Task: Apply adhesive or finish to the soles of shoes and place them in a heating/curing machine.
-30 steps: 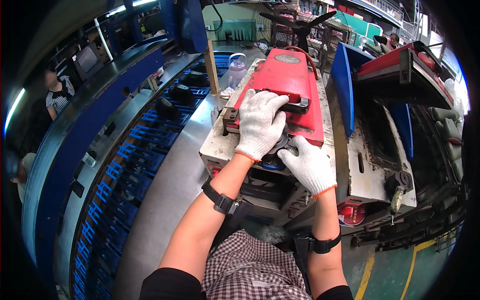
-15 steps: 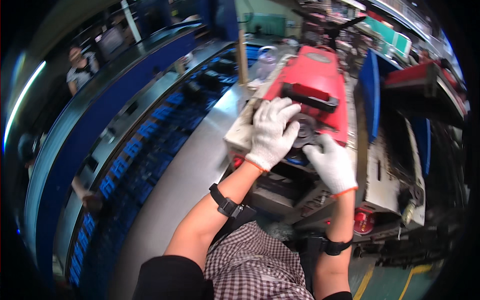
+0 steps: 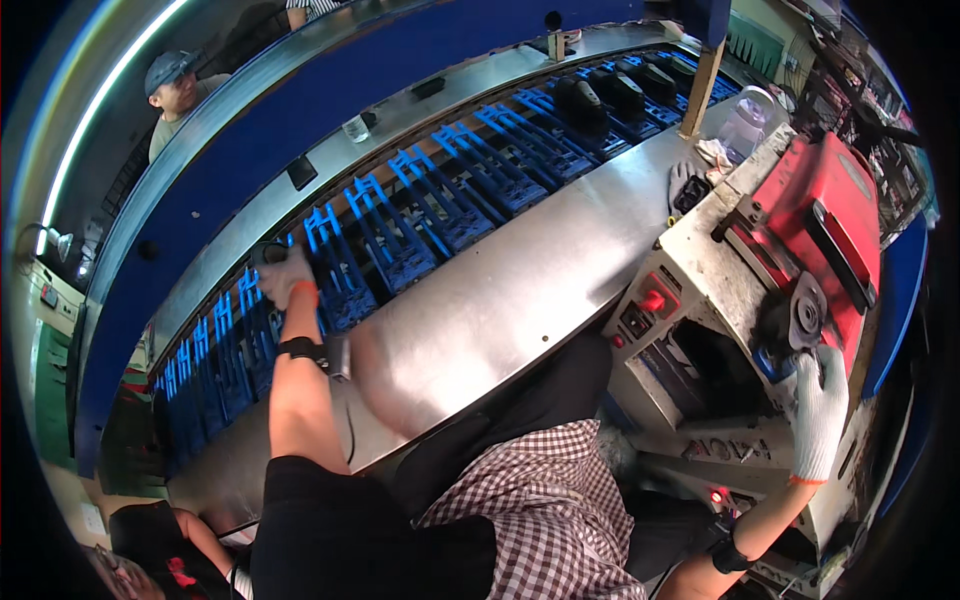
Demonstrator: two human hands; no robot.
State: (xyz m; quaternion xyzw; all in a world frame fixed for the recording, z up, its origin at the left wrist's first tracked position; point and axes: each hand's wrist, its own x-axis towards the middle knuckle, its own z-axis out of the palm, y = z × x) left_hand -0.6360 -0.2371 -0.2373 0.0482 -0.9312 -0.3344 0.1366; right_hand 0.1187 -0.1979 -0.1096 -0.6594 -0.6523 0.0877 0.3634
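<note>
My left hand [image 3: 285,277], in a white glove, reaches far out over the rack of blue prongs [image 3: 405,165]. Its fingers are closed round a small dark piece [image 3: 268,252], whose exact kind is unclear. Off to the right, my gloved right hand [image 3: 822,415] is up against the red-topped machine [image 3: 815,215], just below a grey round disc [image 3: 808,312]. Thumb and forefinger there look apart, while the other fingers are partly hidden. A dark part with some blue sits beside the disc.
A bare metal ledge [image 3: 510,290] runs between me and the rack. Dark shoe-like pieces [image 3: 580,100] lie farther along it. Near the wooden post [image 3: 702,90] are a clear plastic jug [image 3: 745,125] and a grey glove [image 3: 685,185]. A person in a cap [image 3: 175,95] stands beyond the blue beam.
My left hand has left the machine and swung out left over the rack, now with a dark piece. My right hand stays by the disc. The view has turned left.
</note>
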